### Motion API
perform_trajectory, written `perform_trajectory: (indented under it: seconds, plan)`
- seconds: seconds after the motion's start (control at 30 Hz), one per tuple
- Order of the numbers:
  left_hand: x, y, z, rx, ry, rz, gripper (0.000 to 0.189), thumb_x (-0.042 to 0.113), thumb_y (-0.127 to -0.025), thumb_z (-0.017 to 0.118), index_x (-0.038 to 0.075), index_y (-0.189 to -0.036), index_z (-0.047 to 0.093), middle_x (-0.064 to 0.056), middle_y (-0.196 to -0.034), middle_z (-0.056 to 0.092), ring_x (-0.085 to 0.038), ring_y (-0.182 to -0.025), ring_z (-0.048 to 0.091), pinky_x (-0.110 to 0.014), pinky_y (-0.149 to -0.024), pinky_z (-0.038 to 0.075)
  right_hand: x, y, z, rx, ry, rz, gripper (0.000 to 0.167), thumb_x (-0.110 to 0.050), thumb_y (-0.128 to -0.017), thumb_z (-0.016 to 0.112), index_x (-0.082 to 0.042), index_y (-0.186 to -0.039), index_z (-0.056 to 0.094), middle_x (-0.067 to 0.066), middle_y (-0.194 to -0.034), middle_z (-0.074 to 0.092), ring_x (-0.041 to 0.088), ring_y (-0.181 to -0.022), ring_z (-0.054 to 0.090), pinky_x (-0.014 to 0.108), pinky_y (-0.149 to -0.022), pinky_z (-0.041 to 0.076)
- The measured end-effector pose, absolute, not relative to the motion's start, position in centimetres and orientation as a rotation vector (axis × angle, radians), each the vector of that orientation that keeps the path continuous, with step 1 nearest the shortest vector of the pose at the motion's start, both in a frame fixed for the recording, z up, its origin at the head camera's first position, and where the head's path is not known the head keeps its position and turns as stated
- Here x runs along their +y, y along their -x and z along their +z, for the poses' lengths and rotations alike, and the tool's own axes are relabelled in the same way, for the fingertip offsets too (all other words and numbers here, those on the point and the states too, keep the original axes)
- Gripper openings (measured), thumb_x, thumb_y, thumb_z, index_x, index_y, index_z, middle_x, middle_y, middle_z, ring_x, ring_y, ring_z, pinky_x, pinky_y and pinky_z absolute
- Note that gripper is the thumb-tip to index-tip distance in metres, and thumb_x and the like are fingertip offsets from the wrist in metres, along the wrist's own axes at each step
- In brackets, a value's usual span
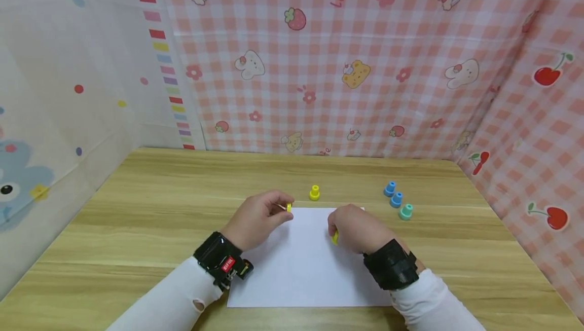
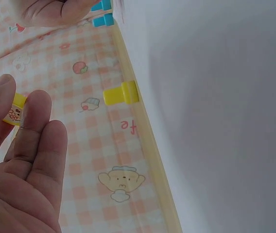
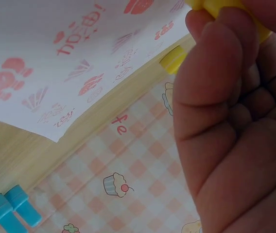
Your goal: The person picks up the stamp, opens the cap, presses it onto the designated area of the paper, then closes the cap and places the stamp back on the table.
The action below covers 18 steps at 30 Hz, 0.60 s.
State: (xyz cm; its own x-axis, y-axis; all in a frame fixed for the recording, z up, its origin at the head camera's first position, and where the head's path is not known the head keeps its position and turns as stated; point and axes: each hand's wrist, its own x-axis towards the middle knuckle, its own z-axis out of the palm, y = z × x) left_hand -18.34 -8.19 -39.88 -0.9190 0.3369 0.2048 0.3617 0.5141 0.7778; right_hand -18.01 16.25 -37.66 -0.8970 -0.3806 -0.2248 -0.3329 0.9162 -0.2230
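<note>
Over the left of the sheet (image 1: 310, 270), I see the left hand (image 1: 255, 221) pinching a yellow cap (image 1: 289, 208), its lettering (image 2: 14, 115) clear only from that wrist; rightward, the right hand (image 1: 360, 230) pinches a yellow piece (image 1: 335, 237). Only my right wrist camera shows red and purple prints (image 3: 82, 33) on the sheet.

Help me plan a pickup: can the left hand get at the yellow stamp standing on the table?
Probably yes: nothing stands between the left hand and that stamp, though the hand pinches a small yellow piece.
</note>
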Motion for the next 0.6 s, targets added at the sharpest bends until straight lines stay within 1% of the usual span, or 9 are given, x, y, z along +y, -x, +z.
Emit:
perform_trajectory:
  seconds: [0.13,0.37,0.5,0.6]
  plan:
    - [-8.2,18.3,-39.9,-2.715,0.614,-1.406,0.027,0.013,-0.094,0.08,0.018,-0.12,0.073,-0.002,-0.107,0.078,-0.008,-0.092,0.073,-0.027,-0.083,0.063,16.3,17.9,-37.8,2.812,0.532,-0.274,0.018,0.004,-0.088,0.076,-0.013,-0.091,0.079,0.001,-0.084,0.067,0.022,-0.079,0.055,0.036,-0.076,0.053]
    - [-8.1,18.3,-40.0,-2.716,0.62,-1.396,0.028,0.013,-0.094,0.08,0.018,-0.121,0.073,-0.001,-0.108,0.078,-0.007,-0.091,0.073,-0.026,-0.082,0.063,17.1,18.3,-38.0,2.814,0.585,-0.344,0.018,0.004,-0.087,0.078,-0.014,-0.087,0.076,-0.001,-0.083,0.067,0.02,-0.079,0.056,0.036,-0.077,0.055]
    - [-8.2,18.2,-39.9,-2.718,0.625,-1.377,0.028,0.013,-0.096,0.079,0.019,-0.122,0.073,-0.003,-0.112,0.078,-0.007,-0.092,0.073,-0.028,-0.084,0.063,18.2,18.9,-37.5,2.855,0.5,-0.546,0.018,0.001,-0.087,0.081,-0.015,-0.089,0.074,-0.001,-0.084,0.067,0.019,-0.079,0.057,0.033,-0.073,0.055]
    - [-8.2,18.2,-39.9,-2.711,0.643,-1.376,0.027,0.012,-0.097,0.077,0.018,-0.123,0.072,-0.005,-0.114,0.078,-0.008,-0.093,0.073,-0.029,-0.086,0.063,18.9,19.3,-37.1,2.877,0.443,-0.745,0.015,-0.002,-0.09,0.08,-0.014,-0.095,0.074,0.001,-0.087,0.067,0.019,-0.08,0.058,0.031,-0.073,0.055]
